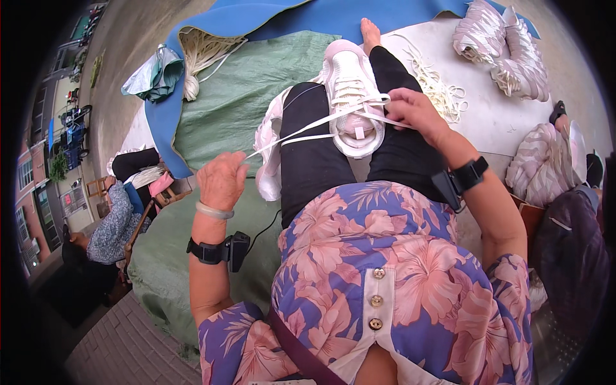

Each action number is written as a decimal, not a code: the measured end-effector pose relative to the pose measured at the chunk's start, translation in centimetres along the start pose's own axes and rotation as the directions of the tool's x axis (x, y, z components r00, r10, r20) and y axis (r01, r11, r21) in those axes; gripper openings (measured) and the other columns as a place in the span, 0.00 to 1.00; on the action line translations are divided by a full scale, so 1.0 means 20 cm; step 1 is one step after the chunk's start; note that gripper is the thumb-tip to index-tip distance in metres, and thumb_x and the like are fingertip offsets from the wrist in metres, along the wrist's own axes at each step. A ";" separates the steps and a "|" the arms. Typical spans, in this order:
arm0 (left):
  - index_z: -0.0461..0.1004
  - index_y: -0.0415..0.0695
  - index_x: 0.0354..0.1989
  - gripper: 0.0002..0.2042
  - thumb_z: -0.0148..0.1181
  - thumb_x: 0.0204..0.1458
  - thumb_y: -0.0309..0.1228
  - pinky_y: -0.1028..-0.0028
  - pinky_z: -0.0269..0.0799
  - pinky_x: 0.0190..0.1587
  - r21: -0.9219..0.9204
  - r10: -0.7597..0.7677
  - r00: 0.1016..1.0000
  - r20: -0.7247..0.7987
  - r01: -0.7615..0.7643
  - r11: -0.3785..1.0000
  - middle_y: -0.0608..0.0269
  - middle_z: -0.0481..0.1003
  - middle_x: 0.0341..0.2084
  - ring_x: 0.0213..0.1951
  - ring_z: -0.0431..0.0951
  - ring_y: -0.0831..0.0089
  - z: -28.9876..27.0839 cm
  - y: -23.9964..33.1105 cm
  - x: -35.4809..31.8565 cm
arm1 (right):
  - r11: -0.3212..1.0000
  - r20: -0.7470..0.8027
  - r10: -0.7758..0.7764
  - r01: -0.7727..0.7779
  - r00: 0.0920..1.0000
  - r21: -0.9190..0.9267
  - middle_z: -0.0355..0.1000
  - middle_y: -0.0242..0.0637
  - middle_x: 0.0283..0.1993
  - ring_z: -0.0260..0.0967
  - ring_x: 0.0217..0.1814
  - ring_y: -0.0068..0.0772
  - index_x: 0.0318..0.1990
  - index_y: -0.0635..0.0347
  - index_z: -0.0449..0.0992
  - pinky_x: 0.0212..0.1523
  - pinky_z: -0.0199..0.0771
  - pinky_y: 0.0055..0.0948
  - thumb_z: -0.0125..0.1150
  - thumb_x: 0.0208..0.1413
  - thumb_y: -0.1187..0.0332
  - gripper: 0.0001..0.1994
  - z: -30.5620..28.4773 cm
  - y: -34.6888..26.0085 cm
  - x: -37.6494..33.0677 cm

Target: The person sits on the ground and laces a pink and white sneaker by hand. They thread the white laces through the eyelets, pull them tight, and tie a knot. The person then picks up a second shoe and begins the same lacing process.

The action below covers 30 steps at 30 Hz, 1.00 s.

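Observation:
A white and pale pink sneaker (335, 61) rests between my thighs, its toe pointing away from me and its heel opening nearest. White laces cross its front. Off to the left, my left hand (221, 181) pinches lace ends that stretch taut from the shoe. My right hand (418, 114) is closed on the shoelace (378, 99) just right of the tongue, where a loop stands out. Against the outside of my left thigh lies another pale pink and white sneaker (272, 154), partly hidden by my leg.
Loose white laces (439, 90) lie on a white sheet beyond my right knee. A lace bundle (212, 54) sits on green cloth (237, 106) at left. Strung shoes (504, 48) lie at far right. People sit on both sides, one in a patterned top (114, 224).

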<state>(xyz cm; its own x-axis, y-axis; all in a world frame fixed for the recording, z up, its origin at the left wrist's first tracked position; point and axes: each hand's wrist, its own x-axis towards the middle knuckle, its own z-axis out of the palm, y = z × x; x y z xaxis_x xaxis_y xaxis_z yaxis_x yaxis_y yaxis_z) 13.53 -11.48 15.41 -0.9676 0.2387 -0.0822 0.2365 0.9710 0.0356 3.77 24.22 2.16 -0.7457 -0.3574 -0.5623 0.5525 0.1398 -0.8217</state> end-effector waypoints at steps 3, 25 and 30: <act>0.74 0.46 0.25 0.04 0.60 0.39 0.29 0.61 0.64 0.28 0.196 0.007 0.999 0.037 -0.014 0.981 0.60 0.69 0.24 0.26 0.70 0.56 0.01 -0.03 0.02 | 0.819 0.108 -0.358 0.368 0.927 -0.440 0.70 0.36 0.28 0.68 0.23 0.32 0.42 0.62 0.70 0.23 0.67 0.28 0.56 0.48 0.71 0.12 -0.06 0.03 -0.10; 0.71 0.45 0.22 0.07 0.48 0.47 0.30 0.58 0.70 0.28 0.371 -0.135 0.971 0.196 0.054 0.927 0.54 0.74 0.20 0.26 0.75 0.53 0.15 -0.26 0.03 | 0.055 0.123 -0.508 0.174 0.853 -0.983 0.66 0.40 0.25 0.67 0.28 0.44 0.33 0.57 0.68 0.29 0.67 0.39 0.52 0.49 0.73 0.03 -0.71 0.22 -0.44; 0.72 0.45 0.23 0.07 0.48 0.46 0.30 0.57 0.70 0.27 0.384 -0.187 0.945 0.269 0.073 0.921 0.51 0.74 0.19 0.25 0.75 0.52 0.12 -0.26 0.00 | 0.056 0.082 -0.436 0.118 0.896 -0.991 0.66 0.39 0.26 0.67 0.31 0.44 0.28 0.58 0.72 0.32 0.66 0.39 0.54 0.48 0.72 0.02 -0.71 0.18 -0.43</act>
<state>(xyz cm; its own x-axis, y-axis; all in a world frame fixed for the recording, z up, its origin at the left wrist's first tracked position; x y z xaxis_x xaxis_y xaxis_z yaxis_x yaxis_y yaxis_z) 12.59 -16.55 12.84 -0.9347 0.0484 -0.3522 0.1814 0.9169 -0.3555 6.85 40.87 2.69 -0.8785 -0.4572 -0.1384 -0.4263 0.8811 -0.2048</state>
